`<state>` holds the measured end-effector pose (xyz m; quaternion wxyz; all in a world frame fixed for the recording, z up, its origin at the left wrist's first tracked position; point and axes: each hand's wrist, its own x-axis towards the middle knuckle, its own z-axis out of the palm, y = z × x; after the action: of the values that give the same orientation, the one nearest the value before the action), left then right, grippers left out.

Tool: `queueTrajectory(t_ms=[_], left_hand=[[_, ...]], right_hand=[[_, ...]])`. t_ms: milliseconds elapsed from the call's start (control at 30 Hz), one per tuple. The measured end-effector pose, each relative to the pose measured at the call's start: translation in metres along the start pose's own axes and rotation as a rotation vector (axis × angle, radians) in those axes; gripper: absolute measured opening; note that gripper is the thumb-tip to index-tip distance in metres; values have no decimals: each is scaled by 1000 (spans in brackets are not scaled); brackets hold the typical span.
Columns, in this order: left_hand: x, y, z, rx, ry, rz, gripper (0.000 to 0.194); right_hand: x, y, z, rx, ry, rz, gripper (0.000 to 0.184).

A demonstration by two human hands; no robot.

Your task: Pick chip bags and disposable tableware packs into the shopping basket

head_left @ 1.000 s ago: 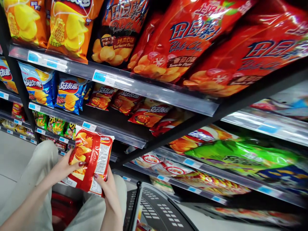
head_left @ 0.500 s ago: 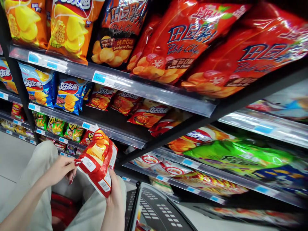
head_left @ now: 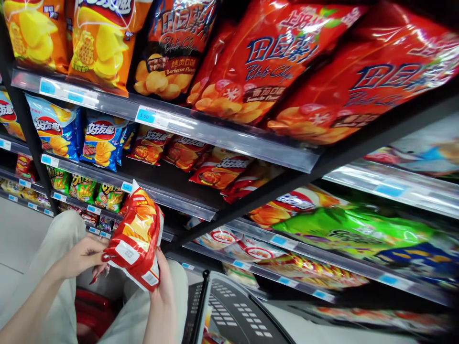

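Note:
A red bag of chips is held above my lap, its back panel with a white label and a barcode facing me. My left hand pinches the bag's left corner between thumb and fingers. Around its lower right side, my right hand grips the bag, with the fingers partly hidden beneath it. Beyond the bag, small green snack bags stand on a low shelf.
Shelves of chip bags rise ahead, with large red bags on the upper one and blue bags below. A black shopping basket stands at my right knee. A dark slanted post divides the shelving.
The red bag of chips has shifted slightly left and turned, so more of its back panel faces me. Both hands keep hold of it.

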<state>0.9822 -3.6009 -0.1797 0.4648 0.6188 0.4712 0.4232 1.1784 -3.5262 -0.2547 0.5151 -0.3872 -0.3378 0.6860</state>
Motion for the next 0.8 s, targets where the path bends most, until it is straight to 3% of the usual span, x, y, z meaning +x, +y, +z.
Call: queueTrajectory(t_ms=[100,200,333,433,800], left_hand=[[0,-3,-11,-17,36,-4,51],[1,-7,-12,-202,77,-94,62],[4,-11,3,-253,86,-130,82],[8,-11,15,-215,134,-121,88],[9,-18,21,-82,219,-185,63]], right_hand=[[-3,-3,-12,134,85,67,62],[-6,-7,-21,84,16,-32,66],[-5,-4,-27,-100,-67,-155,74],[-3,2,-29,-211,-96,-195,78],[-5,1,-27,-309,-171,-189,74]])
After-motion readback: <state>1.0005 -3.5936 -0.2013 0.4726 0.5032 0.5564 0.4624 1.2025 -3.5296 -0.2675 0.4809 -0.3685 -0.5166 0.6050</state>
